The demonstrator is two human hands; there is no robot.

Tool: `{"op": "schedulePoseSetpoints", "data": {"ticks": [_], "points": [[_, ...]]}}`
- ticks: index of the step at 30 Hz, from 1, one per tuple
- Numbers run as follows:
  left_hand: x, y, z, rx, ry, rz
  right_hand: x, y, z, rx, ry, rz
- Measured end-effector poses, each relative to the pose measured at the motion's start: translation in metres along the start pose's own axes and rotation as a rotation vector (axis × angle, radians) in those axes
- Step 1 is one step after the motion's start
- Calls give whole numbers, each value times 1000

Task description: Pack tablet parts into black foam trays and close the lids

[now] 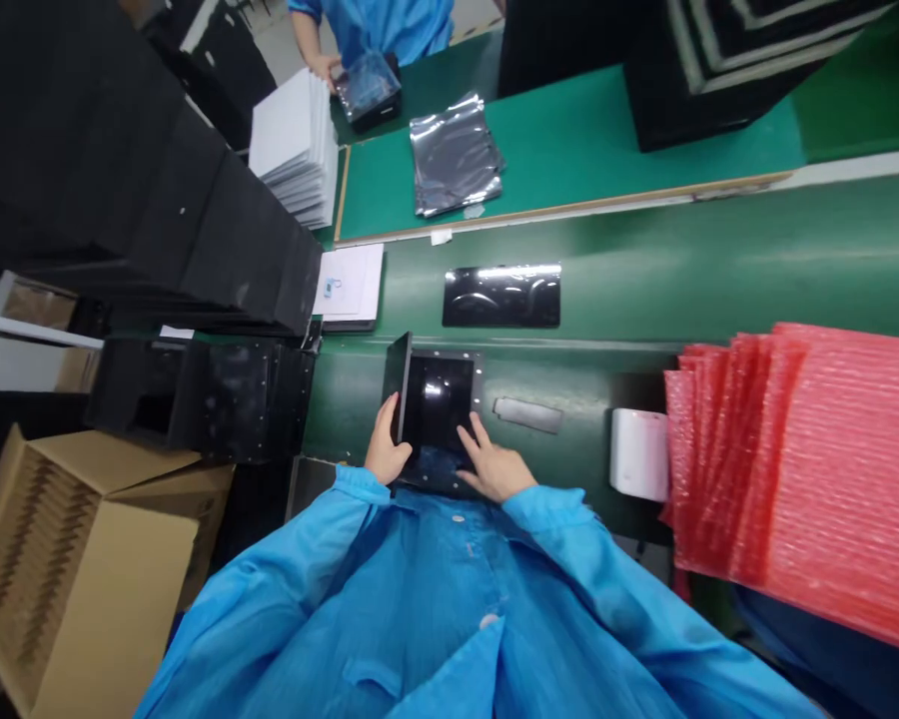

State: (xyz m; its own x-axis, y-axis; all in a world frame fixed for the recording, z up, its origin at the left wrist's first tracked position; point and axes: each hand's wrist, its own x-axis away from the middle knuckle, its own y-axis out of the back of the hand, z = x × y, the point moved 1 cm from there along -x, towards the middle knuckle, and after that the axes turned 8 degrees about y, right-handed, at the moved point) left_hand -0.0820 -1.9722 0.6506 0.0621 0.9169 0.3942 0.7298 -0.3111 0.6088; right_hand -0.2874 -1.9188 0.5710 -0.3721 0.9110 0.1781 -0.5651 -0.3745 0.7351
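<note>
A black glossy panel (439, 399) with a screw-dotted frame lies against my body at the near edge of the green bench (644, 290). My left hand (385, 449) grips its left edge, where a dark flap or second panel (399, 374) stands tilted up. On the panel's lower right part rests my right hand (494, 464), fingers spread flat on the glass. Both arms wear blue sleeves.
Another black panel (501, 296) lies further out. Pink bubble bags (816, 469) and a white roll (639, 454) sit right. Black trays (157, 200), a cardboard box (82, 559) and white sheets (296, 145) stand left. A co-worker's hand (322, 66) holds a bagged item (367, 88) beside silver bags (455, 155).
</note>
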Motion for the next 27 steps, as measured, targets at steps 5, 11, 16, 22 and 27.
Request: {"op": "schedulePoseSetpoints", "data": {"ticks": [5, 11, 16, 22, 27], "points": [[-17, 25, 30, 346, 3, 60, -35, -13, 10, -870, -301, -426], [-35, 86, 60, 196, 122, -160, -71, 19, 22, -775, -308, -440], [-31, 78, 54, 514, 247, 181, -69, 31, 40, -916, -202, -318], [-1, 62, 32, 980, 325, 213, -83, 89, -35, -1232, -298, -653], [47, 110, 48, 600, 352, -382, -130, 118, -102, -1083, -468, -674]]}}
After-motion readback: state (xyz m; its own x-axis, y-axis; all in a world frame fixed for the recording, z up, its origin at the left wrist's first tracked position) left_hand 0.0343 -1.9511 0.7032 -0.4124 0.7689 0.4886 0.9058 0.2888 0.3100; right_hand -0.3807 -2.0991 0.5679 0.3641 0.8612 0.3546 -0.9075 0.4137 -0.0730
